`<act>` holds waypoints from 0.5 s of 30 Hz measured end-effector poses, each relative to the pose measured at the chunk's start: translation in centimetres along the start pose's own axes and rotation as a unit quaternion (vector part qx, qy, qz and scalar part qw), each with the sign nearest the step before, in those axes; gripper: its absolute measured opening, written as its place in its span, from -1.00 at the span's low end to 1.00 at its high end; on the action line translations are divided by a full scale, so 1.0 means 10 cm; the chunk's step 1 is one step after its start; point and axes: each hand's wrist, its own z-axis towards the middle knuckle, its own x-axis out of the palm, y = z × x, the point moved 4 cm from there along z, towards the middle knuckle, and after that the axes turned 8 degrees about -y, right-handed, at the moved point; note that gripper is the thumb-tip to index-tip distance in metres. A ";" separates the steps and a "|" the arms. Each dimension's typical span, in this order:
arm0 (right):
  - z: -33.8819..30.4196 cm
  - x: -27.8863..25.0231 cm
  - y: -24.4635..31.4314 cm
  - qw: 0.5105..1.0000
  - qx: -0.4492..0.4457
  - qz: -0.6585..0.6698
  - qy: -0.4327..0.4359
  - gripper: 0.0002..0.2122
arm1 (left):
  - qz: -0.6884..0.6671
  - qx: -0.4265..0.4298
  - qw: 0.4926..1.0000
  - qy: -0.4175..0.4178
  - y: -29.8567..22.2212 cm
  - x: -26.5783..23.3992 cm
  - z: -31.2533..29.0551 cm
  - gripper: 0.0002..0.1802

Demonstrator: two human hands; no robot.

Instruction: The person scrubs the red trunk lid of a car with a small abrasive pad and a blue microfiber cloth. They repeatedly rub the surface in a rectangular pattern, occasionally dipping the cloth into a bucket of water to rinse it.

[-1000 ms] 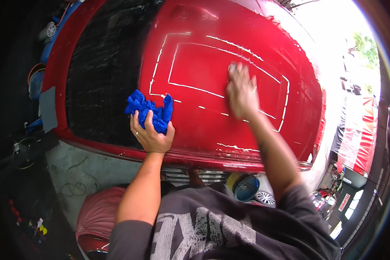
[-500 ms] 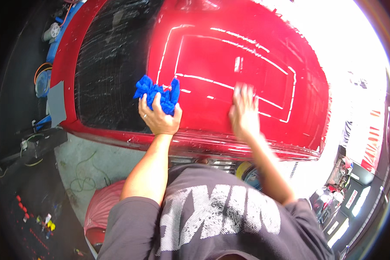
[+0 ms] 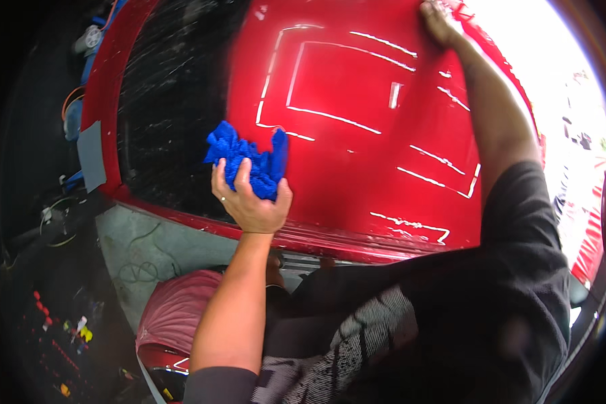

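My left hand (image 3: 252,202) is closed around a bunched blue microfibre cloth (image 3: 249,158), at the border between a glossy red car panel (image 3: 343,168) and a dark, streaked car window (image 3: 175,101). A ring shows on one of its fingers. Stretched far forward, my right hand (image 3: 441,23) lies on the far right edge of the red panel, its fingers extended and nothing visible in it. The hand is slightly blurred and partly under the upper picture edge. Bright outlines of ceiling lights reflect in the red paint.
Grey tape or paper (image 3: 91,156) is stuck on the red frame left of the window. A red-pink covered object (image 3: 178,310) stands low on the left, beside a coiled hose (image 3: 138,271) on the pale floor. Blue equipment (image 3: 74,118) is at the far left.
My right hand has swept forward and right from the panel's near half to its far edge, and my body leans over with it. The left hand stays on the cloth.
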 end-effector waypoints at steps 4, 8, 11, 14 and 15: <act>-0.16 -0.34 0.80 0.990 0.019 0.050 0.133 -0.46 | 0.054 -0.008 0.998 -0.007 0.08 -0.16 0.00 -0.10; -2.01 -1.46 1.54 0.987 -0.053 0.002 0.149 -0.37 | 0.074 -0.010 0.997 -0.023 0.09 -0.15 0.04 -0.13; -3.58 -2.44 1.89 0.964 -0.010 0.084 0.250 -0.29 | 0.072 -0.013 0.997 -0.034 0.05 -0.13 0.08 -0.15; -4.66 -2.92 2.04 0.940 0.007 0.119 0.320 -0.26 | 0.056 -0.013 0.998 -0.024 0.02 -0.07 0.05 -0.15; -4.58 -2.86 1.97 0.948 -0.001 0.114 0.298 -0.26 | 0.051 -0.015 0.998 -0.022 0.02 -0.07 0.04 -0.16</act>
